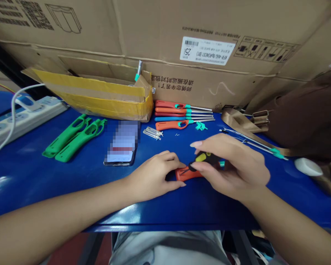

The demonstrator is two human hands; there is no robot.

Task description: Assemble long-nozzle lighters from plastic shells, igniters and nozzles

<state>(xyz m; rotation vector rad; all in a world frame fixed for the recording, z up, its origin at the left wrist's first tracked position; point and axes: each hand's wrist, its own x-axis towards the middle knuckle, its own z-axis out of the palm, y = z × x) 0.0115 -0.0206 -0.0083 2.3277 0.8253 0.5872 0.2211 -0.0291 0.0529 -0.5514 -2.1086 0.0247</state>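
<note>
My left hand (160, 171) grips the rear end of an orange lighter body (191, 173), which lies on the blue table. In my right hand (234, 165) is a short black-and-yellow screwdriver (204, 158). Its thin shaft points down and left onto the orange body, near my left fingertips. My right hand covers the lighter's front end, apart from a bit of turquoise showing behind the fingers. Beyond my hands, several assembled long-nosed lighters (172, 125) in orange, red and blue lie side by side. Small turquoise parts (201, 126) and clear fuel tubes (153, 133) rest near them.
Two green lighter shells (79, 141) and a phone (121, 143) lie left. A yellow-taped box (99, 94) stands behind them, beside a white power strip (27, 117). Metal rods (253, 141), a brown strap (237, 121) and a white rounded object (308, 166) are right. Cardboard (160, 36) backs the table.
</note>
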